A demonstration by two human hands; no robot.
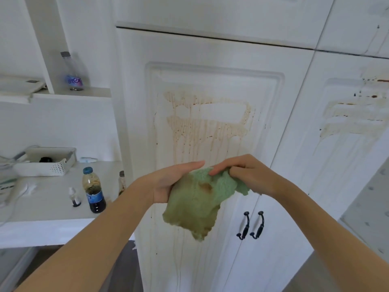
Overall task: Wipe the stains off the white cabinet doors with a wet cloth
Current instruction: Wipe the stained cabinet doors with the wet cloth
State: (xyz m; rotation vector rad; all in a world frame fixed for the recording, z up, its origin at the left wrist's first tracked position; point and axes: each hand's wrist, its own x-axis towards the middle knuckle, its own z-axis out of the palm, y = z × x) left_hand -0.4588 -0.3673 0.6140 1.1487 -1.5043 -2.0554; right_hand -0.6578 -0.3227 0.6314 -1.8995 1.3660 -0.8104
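Observation:
A green cloth [196, 204], soiled brown in places, hangs between both hands in front of the left cabinet door [210, 81]. My left hand [168, 182] lies under and behind its left side, fingers stretched out flat. My right hand [244, 171] pinches its upper right edge. Brown smeared stains with drip lines [204, 125] cover the middle panel of that door, above the hands. The right cabinet door [336, 165] carries pale smears and dark specks [355, 121] near its top.
Two black handles [251, 225] sit where the doors meet, just below the cloth. To the left, a counter [46, 216] holds a bottle of dark liquid [94, 190], a small dropper bottle [74, 197] and a white basket [45, 161]. A shelf above holds a clear bottle [72, 71].

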